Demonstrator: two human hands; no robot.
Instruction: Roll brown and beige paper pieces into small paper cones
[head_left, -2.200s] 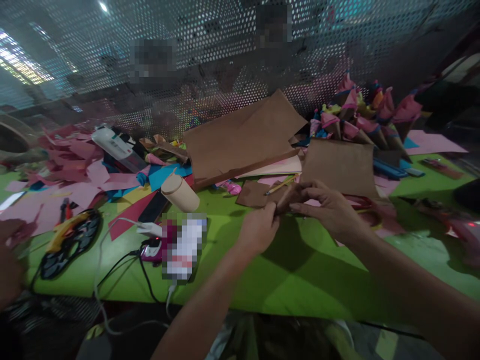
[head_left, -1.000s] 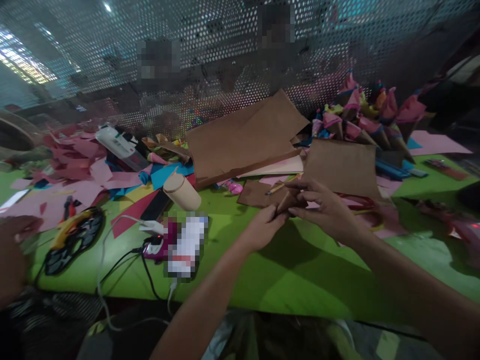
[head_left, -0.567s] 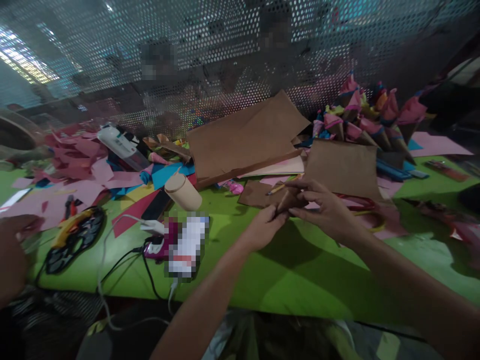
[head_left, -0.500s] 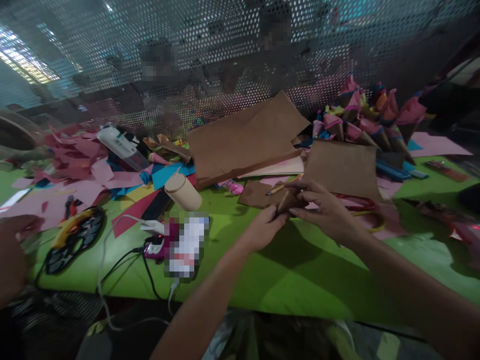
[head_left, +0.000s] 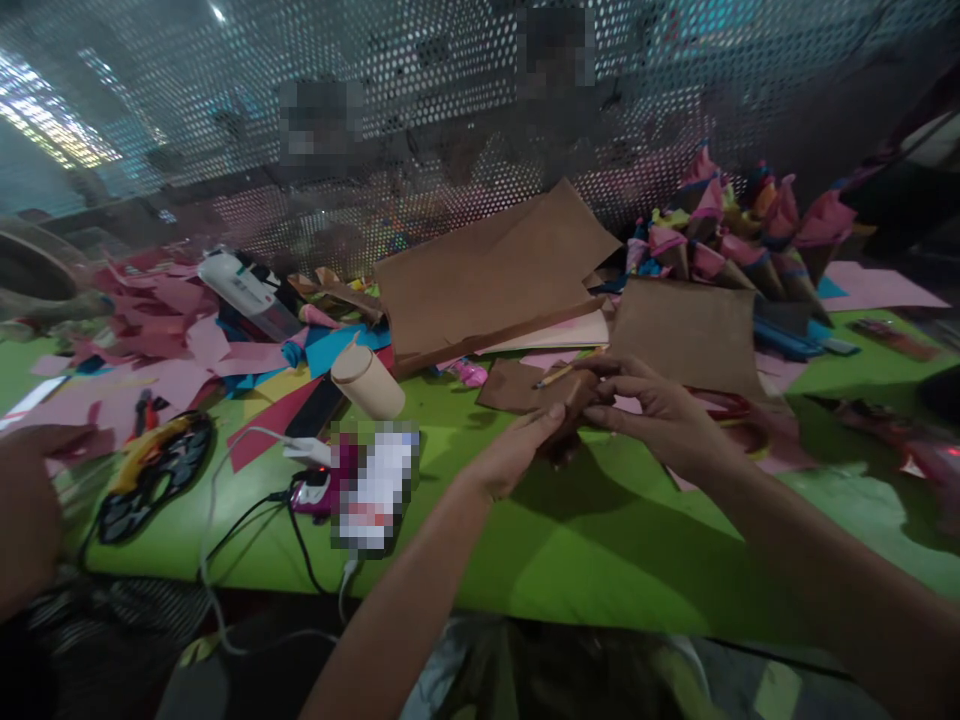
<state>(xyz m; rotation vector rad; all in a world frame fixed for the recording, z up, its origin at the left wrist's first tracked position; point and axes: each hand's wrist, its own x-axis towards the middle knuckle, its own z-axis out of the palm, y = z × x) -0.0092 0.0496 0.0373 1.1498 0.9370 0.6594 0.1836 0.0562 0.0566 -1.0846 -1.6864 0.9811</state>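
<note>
Over the green tabletop [head_left: 510,570], both my hands work on one small folded or rolled piece of brown paper [head_left: 576,402]. My left hand [head_left: 521,450] pinches its lower left side, thumb on top. The fingers of my right hand [head_left: 652,405] are bent against its right edge, and part of the paper is hidden behind them. Just beyond lies a flat brown paper sheet [head_left: 504,388] with a pencil [head_left: 553,377] on it. To the right of my right hand are red-handled scissors [head_left: 718,403], partly on pink paper.
Large brown paper sheets [head_left: 487,280] lie behind, with paper-wrapped cones [head_left: 739,245] at back right. Left are a cream cylinder [head_left: 367,382], a phone [head_left: 379,485], a purple socket block [head_left: 315,492] with cables and pink paper scraps [head_left: 161,310]. Another person's hand [head_left: 30,490] is at the left edge.
The small brown paper has turned in my hands and now stands more upright. My left thumb has shifted onto its face, and my right hand has moved slightly right.
</note>
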